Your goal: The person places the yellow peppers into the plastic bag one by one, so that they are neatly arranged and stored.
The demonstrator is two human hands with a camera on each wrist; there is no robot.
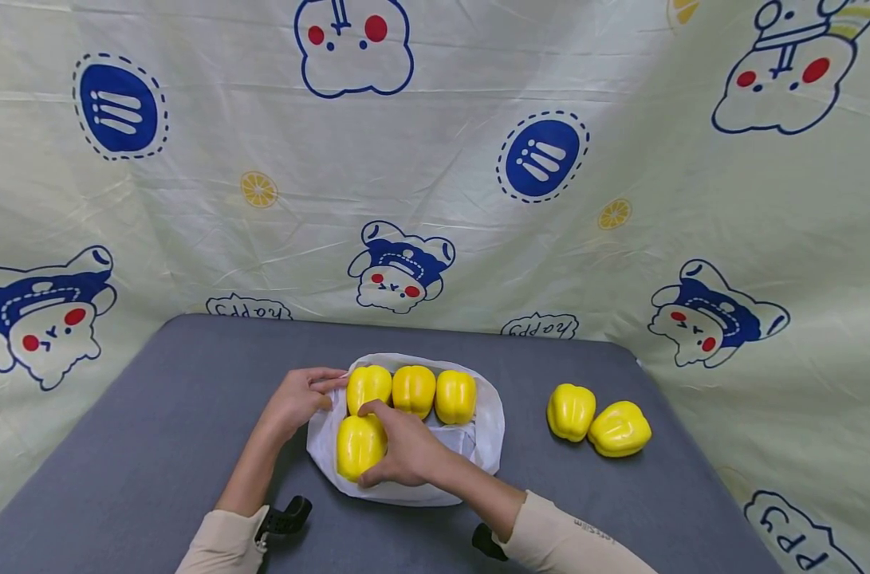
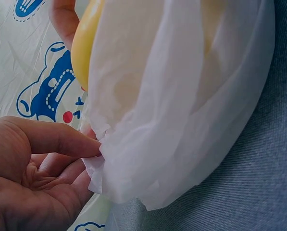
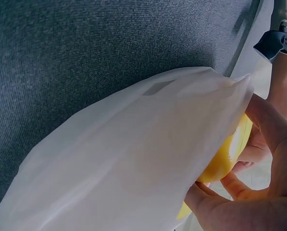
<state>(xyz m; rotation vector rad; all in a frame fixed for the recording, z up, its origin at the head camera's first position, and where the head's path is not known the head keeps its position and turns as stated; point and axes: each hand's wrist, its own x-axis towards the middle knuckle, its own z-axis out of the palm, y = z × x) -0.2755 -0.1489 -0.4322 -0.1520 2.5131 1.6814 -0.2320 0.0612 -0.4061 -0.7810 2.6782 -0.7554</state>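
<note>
A white, thin-walled bag lies with its mouth facing up on the grey table. Thumb and fingers of my left hand pinch its left rim; the left wrist view shows the gathered edge between them. My right hand grips a yellow bell pepper at the front left inside the bag, thumb on the near side and fingers on the far side. Behind it, three more yellow bell peppers stand in a row along the back. In the right wrist view the bag's wall hides the held pepper's lower part.
Two yellow bell peppers sit side by side on the table, to the right of the bag. A patterned cloth hangs behind the table and at its sides. Dark wrist bands show on both forearms.
</note>
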